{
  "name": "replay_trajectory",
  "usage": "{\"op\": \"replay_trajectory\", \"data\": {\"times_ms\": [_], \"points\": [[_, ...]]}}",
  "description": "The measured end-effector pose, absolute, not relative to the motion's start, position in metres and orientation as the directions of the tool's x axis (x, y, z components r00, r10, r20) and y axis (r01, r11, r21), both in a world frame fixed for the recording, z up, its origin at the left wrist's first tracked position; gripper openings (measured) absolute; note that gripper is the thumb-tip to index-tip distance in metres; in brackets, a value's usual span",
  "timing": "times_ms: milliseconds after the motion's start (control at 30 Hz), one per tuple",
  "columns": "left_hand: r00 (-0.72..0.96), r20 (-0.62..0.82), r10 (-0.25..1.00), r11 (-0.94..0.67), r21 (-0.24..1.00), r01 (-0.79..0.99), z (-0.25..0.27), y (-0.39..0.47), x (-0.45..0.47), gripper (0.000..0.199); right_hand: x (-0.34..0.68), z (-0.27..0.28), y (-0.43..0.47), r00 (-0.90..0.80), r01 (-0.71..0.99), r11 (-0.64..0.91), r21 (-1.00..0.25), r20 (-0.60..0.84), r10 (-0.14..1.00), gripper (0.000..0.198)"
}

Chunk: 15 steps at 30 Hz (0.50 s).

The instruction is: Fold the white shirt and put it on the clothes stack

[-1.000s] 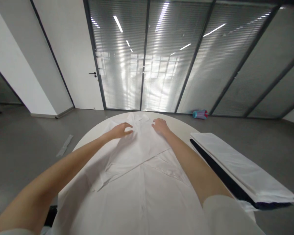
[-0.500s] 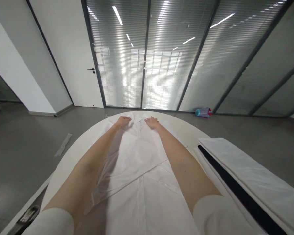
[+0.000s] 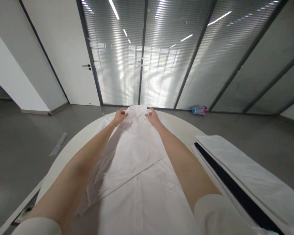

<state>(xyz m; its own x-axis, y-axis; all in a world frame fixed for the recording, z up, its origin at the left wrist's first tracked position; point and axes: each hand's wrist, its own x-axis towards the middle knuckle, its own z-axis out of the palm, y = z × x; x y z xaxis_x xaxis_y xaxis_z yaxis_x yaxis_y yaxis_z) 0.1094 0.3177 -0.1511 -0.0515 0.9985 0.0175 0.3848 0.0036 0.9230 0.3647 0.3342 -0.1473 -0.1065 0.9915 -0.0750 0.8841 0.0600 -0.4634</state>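
White shirt (image 3: 137, 156) lying lengthwise away from the person on the round table (image 3: 71, 147), collar end far, gripped by left hand (image 3: 119, 116) and right hand (image 3: 152, 115).

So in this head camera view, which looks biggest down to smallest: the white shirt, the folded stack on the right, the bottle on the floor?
1. White shirt, covering most of the table.
2. Folded stack, though nearness to the camera inflates it.
3. Bottle, tiny but far off, so its true size is unsure.
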Motion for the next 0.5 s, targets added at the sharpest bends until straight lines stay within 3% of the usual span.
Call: {"op": "replay_trajectory", "data": {"times_ms": [133, 300, 500], "points": [[0.022, 0.104, 0.994, -0.101, 0.862, 0.496, -0.151, 0.313, 0.1, 0.014, 0.371, -0.142, 0.329, -0.107, 0.829, 0.107, -0.549, 0.033, 0.994, 0.041], [0.215, 0.135, 0.967, -0.239, 0.771, 0.59, -0.152, 0.298, 0.089, 0.026, 0.388, -0.145, 0.303, -0.222, 0.83, 0.196, -0.523, 0.013, 0.975, 0.029], [0.359, 0.067, 0.931, -0.308, 0.672, 0.674, -0.153, 0.285, 0.086, 0.03, 0.391, -0.144, 0.284, -0.261, 0.878, 0.218, -0.425, -0.045, 0.964, 0.023]]}}
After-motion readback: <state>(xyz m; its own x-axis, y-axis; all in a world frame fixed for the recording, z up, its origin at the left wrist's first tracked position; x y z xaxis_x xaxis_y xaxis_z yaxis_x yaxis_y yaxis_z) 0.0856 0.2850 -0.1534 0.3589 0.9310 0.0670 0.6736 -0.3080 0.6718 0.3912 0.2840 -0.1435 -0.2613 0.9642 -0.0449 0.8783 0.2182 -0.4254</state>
